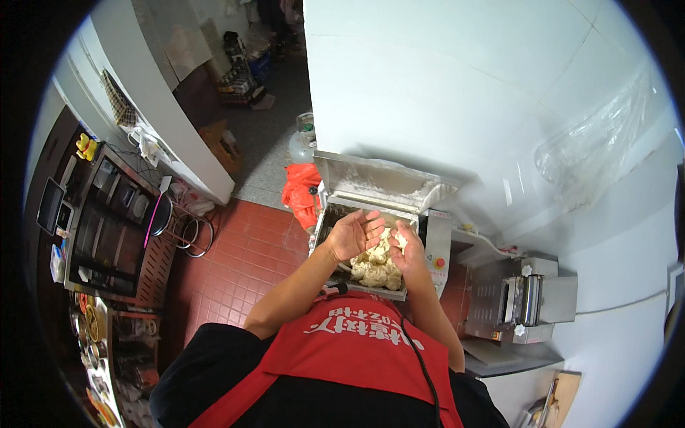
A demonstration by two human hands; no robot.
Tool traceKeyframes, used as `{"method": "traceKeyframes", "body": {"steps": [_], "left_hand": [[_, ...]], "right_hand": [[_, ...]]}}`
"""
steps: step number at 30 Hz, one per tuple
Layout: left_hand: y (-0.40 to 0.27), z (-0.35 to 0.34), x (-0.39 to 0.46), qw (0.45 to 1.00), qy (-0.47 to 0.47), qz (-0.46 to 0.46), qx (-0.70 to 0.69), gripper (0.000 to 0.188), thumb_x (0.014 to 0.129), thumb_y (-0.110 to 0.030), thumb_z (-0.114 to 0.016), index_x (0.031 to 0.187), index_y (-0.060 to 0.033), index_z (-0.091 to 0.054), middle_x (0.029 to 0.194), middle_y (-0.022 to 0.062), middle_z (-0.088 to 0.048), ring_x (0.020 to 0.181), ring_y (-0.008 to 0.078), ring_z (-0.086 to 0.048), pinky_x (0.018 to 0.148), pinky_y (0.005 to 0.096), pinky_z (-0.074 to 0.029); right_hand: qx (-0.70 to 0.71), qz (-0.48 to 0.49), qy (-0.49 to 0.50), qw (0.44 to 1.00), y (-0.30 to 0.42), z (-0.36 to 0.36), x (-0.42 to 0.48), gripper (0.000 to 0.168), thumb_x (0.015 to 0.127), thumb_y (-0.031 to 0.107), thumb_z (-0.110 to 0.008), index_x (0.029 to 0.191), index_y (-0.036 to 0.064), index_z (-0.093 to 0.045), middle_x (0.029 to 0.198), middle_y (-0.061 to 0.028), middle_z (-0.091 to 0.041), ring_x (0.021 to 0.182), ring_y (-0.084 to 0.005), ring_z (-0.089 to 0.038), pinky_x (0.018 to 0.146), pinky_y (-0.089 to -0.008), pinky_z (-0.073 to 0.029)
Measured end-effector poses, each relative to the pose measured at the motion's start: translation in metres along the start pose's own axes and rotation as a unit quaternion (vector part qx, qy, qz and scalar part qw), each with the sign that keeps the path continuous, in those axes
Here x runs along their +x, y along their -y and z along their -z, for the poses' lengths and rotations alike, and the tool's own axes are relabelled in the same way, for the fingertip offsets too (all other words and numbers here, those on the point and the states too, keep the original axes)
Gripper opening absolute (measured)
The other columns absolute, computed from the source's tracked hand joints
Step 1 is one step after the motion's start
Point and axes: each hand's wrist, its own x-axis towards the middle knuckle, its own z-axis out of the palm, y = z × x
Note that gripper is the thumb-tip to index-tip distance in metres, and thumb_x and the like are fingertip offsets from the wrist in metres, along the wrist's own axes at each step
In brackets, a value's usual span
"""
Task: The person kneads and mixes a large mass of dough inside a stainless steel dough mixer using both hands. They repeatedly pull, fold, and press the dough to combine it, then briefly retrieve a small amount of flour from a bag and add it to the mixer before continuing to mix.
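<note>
A steel dough mixer point(440, 247) stands in front of me with its lid point(374, 184) raised. Shaggy, pale dough point(377, 267) lies in lumps in its tub. My left hand point(356, 235) is above the tub, palm turned up and fingers apart, with nothing in it. My right hand point(408, 247) is over the right part of the tub, fingers curled around a small piece of pale dough point(400, 239). A red button point(439, 262) sits on the mixer's right side panel.
Orange-red plastic bags point(301, 192) and a gas cylinder point(302, 147) stand beyond the mixer's left side. To the right is a steel roller machine point(522, 299). A glass display cabinet point(112, 224) and a stool point(187, 230) are at the left. A white wall point(428, 80) rises behind the mixer.
</note>
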Motion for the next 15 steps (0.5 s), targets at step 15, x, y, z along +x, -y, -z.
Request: {"method": "traceKeyframes", "body": {"steps": [15], "left_hand": [[0.0023,0.0037,0.0013,0.998,-0.061,-0.029,0.005,0.038,0.097,-0.034,-0.043,0.121,-0.0074,-0.058,0.122,0.012,-0.061,0.108,0.0273,-0.059,0.096,0.0421,-0.045]], "right_hand": [[0.001,-0.06,0.029,0.998,0.0006,-0.0062,-0.0025,0.048,0.096,0.053,-0.046,0.108,0.008,-0.055,0.092,-0.0082,-0.061,0.081,-0.0205,-0.057,0.072,-0.0346,-0.045]]}}
